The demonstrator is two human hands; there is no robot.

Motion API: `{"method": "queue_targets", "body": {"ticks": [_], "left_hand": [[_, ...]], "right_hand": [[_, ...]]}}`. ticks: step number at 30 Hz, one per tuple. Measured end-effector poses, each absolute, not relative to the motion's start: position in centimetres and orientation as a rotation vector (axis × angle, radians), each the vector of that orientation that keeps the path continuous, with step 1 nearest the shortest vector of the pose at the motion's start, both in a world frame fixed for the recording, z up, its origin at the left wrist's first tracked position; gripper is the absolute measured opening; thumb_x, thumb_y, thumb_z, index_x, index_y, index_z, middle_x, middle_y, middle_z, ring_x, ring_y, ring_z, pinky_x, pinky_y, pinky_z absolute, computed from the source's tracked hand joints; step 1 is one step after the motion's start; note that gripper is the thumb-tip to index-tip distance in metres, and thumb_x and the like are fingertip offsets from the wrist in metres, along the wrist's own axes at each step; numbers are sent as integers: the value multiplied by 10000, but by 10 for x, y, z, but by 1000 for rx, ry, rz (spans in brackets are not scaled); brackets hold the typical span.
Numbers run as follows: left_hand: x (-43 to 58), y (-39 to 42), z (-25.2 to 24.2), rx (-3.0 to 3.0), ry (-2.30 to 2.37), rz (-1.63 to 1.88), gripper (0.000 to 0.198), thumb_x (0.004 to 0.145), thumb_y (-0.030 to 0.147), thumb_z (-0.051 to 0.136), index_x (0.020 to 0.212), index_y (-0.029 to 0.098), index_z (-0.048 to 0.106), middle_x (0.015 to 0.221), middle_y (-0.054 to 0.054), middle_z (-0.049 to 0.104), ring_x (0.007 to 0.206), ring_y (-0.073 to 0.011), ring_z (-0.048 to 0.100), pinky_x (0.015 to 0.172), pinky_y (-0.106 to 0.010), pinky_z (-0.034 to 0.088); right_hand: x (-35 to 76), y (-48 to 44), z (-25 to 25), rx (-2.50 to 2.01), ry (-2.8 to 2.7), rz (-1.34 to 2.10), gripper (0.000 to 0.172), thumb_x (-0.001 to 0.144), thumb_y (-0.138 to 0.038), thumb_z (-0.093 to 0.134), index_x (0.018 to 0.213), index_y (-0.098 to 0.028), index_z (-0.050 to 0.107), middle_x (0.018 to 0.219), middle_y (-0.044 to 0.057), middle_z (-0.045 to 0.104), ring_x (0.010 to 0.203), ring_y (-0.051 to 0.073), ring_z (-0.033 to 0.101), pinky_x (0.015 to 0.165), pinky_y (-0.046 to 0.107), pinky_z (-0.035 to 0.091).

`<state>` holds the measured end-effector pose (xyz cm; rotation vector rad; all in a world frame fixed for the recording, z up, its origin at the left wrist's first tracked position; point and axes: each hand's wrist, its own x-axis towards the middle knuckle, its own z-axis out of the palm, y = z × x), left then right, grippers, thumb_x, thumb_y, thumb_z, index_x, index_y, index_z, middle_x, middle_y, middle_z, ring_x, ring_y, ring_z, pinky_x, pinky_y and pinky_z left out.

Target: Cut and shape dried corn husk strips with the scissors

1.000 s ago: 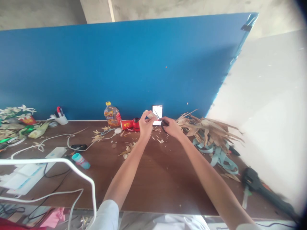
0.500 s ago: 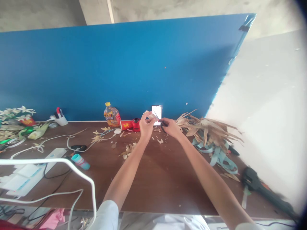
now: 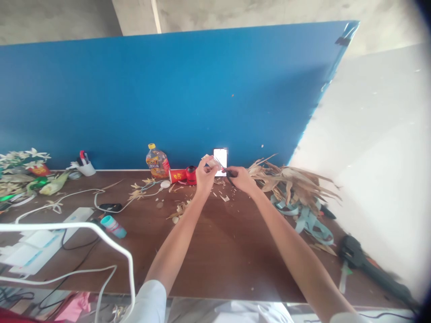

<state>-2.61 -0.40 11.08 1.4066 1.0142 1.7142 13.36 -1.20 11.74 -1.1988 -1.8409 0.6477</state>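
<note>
My left hand (image 3: pixel 204 178) pinches a pale piece of dried husk (image 3: pixel 212 163) between thumb and fingers above the back of the table. From the right, my right hand (image 3: pixel 243 180) grips black-handled scissors (image 3: pixel 230 176), their blades pointing up and left at the husk piece. Whether the blades touch it is too small to tell. Just behind both hands a phone (image 3: pixel 221 155) with a bright white screen leans upright against the blue partition. Small pale scraps (image 3: pixel 225 198) lie on the tabletop beneath the hands.
Dried husks (image 3: pixel 296 181) and blue-green ribbon (image 3: pixel 313 224) lie at right, near a black glue gun (image 3: pixel 363 260). A bottle (image 3: pixel 157 162) and red cans (image 3: pixel 178 176) stand or lie at back. Left are a power strip (image 3: pixel 72 229), white cables and a turquoise tube (image 3: pixel 113 226).
The scissors have turned slightly in my right hand and their handles look closer together. My left hand and the husk piece are almost where they were.
</note>
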Motion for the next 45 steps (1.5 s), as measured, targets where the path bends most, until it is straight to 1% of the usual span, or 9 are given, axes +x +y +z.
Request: {"method": "queue_targets", "body": {"ticks": [5, 9, 23, 26, 29, 32, 35, 41, 45], "left_hand": [[-27, -3, 112, 1439, 990, 1728, 478, 719, 265, 683, 1189, 219, 611, 1251, -81, 603, 761, -130, 607, 677, -265, 505], [-27, -4, 114, 1430, 973, 1726, 511, 707, 258, 700, 1208, 227, 609, 1281, -80, 587, 740, -128, 601, 678, -277, 511], [-27, -8, 120, 1425, 982, 1718, 553, 664, 262, 734, 1206, 240, 629, 1206, -76, 630, 668, -113, 572, 594, -242, 481], [-28, -8, 120, 1436, 1009, 1700, 555, 669, 275, 726, 1213, 219, 628, 1012, -66, 691, 625, -112, 560, 559, -230, 466], [-30, -9, 119, 1445, 1032, 1668, 579, 673, 287, 720, 1235, 198, 618, 754, -29, 675, 563, -110, 528, 520, -225, 438], [-30, -8, 119, 1456, 1025, 1659, 595, 679, 289, 715, 1257, 202, 605, 671, -2, 641, 518, -95, 487, 490, -217, 404], [-31, -7, 119, 1466, 1014, 1659, 595, 677, 289, 715, 1255, 202, 606, 721, -10, 662, 514, -84, 479, 483, -211, 402], [-33, -5, 120, 1544, 976, 1652, 545, 676, 298, 712, 1208, 210, 634, 1035, -57, 682, 611, -95, 547, 553, -221, 479], [-36, -7, 122, 1563, 959, 1600, 559, 670, 309, 729, 1210, 198, 637, 885, -55, 689, 646, -125, 580, 601, -237, 500]], "right_hand": [[135, -11, 117, -1169, -1860, 676, 416, 711, -358, 583, 1053, -146, 690, 575, -18, 515, 487, 91, 326, 470, 230, 248], [140, -9, 116, -1188, -1897, 659, 407, 725, -353, 563, 1060, -157, 686, 617, 4, 585, 483, 99, 373, 478, 227, 280], [148, -16, 133, -1205, -1981, 593, 235, 702, -309, 566, 820, -154, 698, 655, 23, 624, 539, 121, 459, 506, 238, 310], [148, -17, 134, -1232, -1985, 582, 237, 703, -312, 564, 827, -162, 701, 653, 24, 627, 534, 124, 462, 502, 241, 308], [149, -17, 134, -1241, -1993, 584, 253, 695, -292, 557, 855, -166, 707, 667, 27, 638, 538, 129, 471, 499, 242, 309], [150, -16, 133, -1236, -1994, 602, 272, 691, -280, 548, 878, -168, 711, 691, 33, 655, 549, 135, 488, 501, 243, 315], [153, -14, 131, -1231, -1995, 612, 272, 687, -284, 555, 878, -171, 712, 690, 30, 659, 559, 141, 496, 503, 244, 316], [158, -13, 133, -1228, -2030, 584, 236, 685, -267, 563, 851, -180, 707, 679, 27, 654, 586, 150, 516, 516, 240, 318], [161, -13, 135, -1223, -2056, 592, 206, 695, -272, 561, 814, -171, 697, 686, 28, 658, 595, 150, 527, 516, 236, 315]]}}
